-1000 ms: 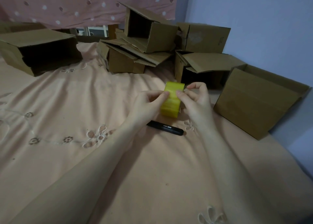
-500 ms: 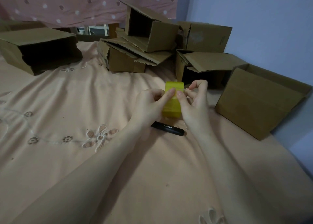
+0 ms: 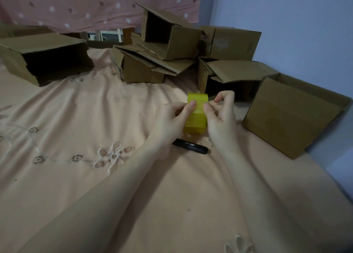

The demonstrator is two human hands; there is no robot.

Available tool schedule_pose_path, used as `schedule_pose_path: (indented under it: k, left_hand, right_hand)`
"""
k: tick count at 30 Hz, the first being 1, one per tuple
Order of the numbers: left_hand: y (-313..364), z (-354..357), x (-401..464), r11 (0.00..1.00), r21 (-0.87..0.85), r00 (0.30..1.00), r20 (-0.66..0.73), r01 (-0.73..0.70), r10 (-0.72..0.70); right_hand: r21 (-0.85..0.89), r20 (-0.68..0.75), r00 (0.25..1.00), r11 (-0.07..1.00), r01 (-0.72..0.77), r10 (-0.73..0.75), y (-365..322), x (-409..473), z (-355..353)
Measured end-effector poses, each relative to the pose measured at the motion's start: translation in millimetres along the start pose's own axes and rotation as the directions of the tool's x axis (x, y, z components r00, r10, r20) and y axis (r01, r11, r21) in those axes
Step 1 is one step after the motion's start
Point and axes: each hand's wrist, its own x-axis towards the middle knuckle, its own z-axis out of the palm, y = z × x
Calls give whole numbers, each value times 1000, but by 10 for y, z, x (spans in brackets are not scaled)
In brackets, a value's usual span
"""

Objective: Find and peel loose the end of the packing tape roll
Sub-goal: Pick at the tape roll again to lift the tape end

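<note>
Grip-wise, both hands were on the tape roll, held on edge above the bed at 12 o'clock from the pen. Left hand pinched its left side; right hand pinched at its top right, thumb on the face. Looked like end-hunting; couldn't tell if any was loose. Next probably needs a fingernail under the edge.

Home bedroom, embroidered peach bedsheet, dotted pink curtain, cardboard boxes
</note>
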Motion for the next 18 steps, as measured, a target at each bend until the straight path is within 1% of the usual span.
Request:
schedule_pose_path:
  k: [4, 6, 8, 12, 15, 18]
  left_hand:
    - [-21, -22, 5, 998, -39, 998, 18, 54, -53]
    - [-15, -32, 10, 992, -73, 994, 30, 102, -100]
    - [19, -35, 6, 990, -61, 991, 30, 129, -127]
    - [84, -13, -20, 995, 69, 997, -37, 71, -69]
    - [105, -13, -27, 993, 111, 998, -56, 46, -40]
    - [112, -5, -21, 988, 148, 997, -75, 37, -27]
  right_hand:
    - [48, -29, 999, 998, -32, 33, -5, 20, 2]
    - [30, -55, 998, 999, -43, 44, 10, 28, 19]
    - [-18, -83, 996, 999, -43, 41, 18, 29, 35]
    - [-69, -118, 993, 997, -17, 9, 16, 11, 61]
    - [-106, -127, 992, 994, 8, -21, -8, 2, 64]
    - [-116, -109, 994, 993, 8, -21, -30, 4, 46]
